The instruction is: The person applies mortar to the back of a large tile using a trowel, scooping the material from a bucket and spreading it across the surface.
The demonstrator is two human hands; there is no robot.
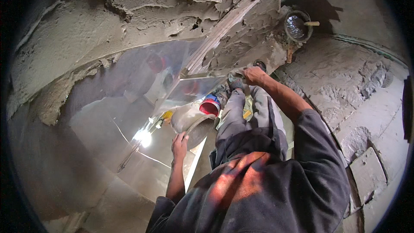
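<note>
My left hand (179,145) is closed on the rim of a grey, mortar-stained tub (184,117), which is tilted. Its fingers wrap over the near edge. Beside the tub is a small red-and-blue bucket (210,106), its red inside facing me. My right hand (254,76) reaches forward over my legs with its fingers curled, at the lower edge of a mortar-covered surface (241,34). A grey, dirty item (235,82) lies close to those fingers. What they hold is too small and dark to make out.
A bright work lamp (142,138) with a cable stands at the left. Rough wet mortar (159,0) covers the wall ahead. At the far right is a bucket of water (296,26) with a wooden handle across its rim. A mortar-caked rectangular plate (368,175) lies lower right.
</note>
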